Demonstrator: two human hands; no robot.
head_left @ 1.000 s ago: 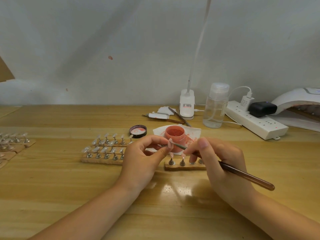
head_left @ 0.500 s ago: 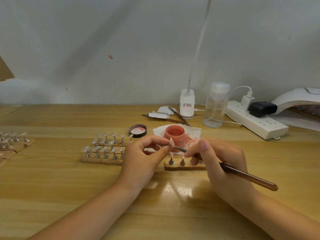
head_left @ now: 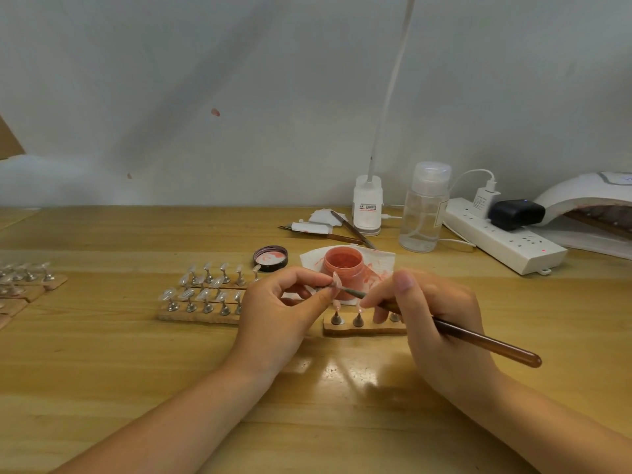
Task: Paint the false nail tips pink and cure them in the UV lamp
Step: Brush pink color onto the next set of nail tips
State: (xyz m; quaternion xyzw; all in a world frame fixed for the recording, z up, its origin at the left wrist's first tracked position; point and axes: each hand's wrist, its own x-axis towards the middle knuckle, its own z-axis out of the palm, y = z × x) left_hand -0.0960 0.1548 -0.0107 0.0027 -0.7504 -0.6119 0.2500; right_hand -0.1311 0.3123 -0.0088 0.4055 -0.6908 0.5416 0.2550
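Pink nail tip (head_left: pixel 337 281) pinched by left hand (head_left: pixel 280 319); right hand (head_left: pixel 434 319) grips brush (head_left: pixel 472 338), seemingly touching it.

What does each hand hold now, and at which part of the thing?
The left hand pinches a nail tip between thumb and forefinger, at its lower end. The right hand grips the brush on the handle, close behind the bristles.
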